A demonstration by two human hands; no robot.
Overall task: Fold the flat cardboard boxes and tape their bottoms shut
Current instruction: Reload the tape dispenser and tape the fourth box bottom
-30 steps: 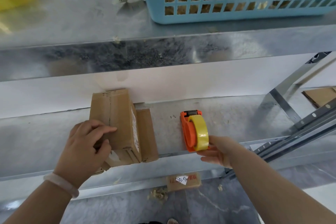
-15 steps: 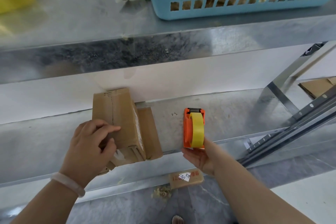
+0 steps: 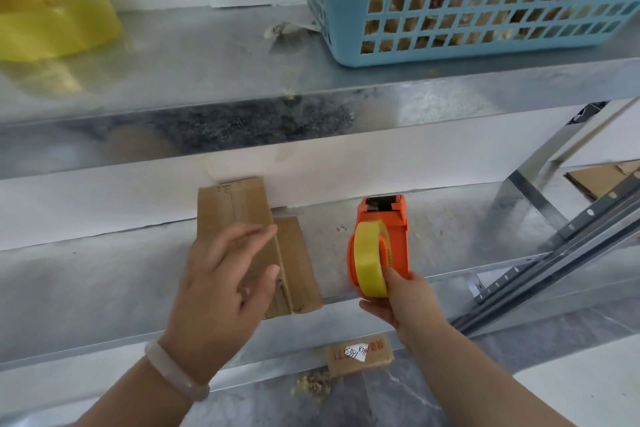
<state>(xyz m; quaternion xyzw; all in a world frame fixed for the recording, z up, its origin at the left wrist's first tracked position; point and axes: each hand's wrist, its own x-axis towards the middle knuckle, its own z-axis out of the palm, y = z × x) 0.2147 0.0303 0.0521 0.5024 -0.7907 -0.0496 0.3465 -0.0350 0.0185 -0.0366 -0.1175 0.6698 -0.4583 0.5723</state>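
Note:
A small brown cardboard box (image 3: 239,208) stands folded on the lower metal shelf (image 3: 104,288), one flap (image 3: 298,260) lying flat to its right. My left hand (image 3: 221,284) is blurred, in front of the box with fingers spread, and grips nothing. To the right, my right hand (image 3: 401,302) holds an orange tape dispenser (image 3: 384,236) by its lower end. The dispenser carries a yellow tape roll, its cutter end points away from me, and it is apart from the box.
A blue plastic basket (image 3: 485,10) and a big yellow tape roll (image 3: 52,21) sit on the upper shelf. Flat cardboard (image 3: 595,180) lies at far right behind metal rails (image 3: 571,253). A small labelled box (image 3: 360,354) and scraps lie on the floor below.
My left hand has come off the box and opened its fingers. My right hand has taken hold of the tape dispenser, lifted it off the shelf and turned it.

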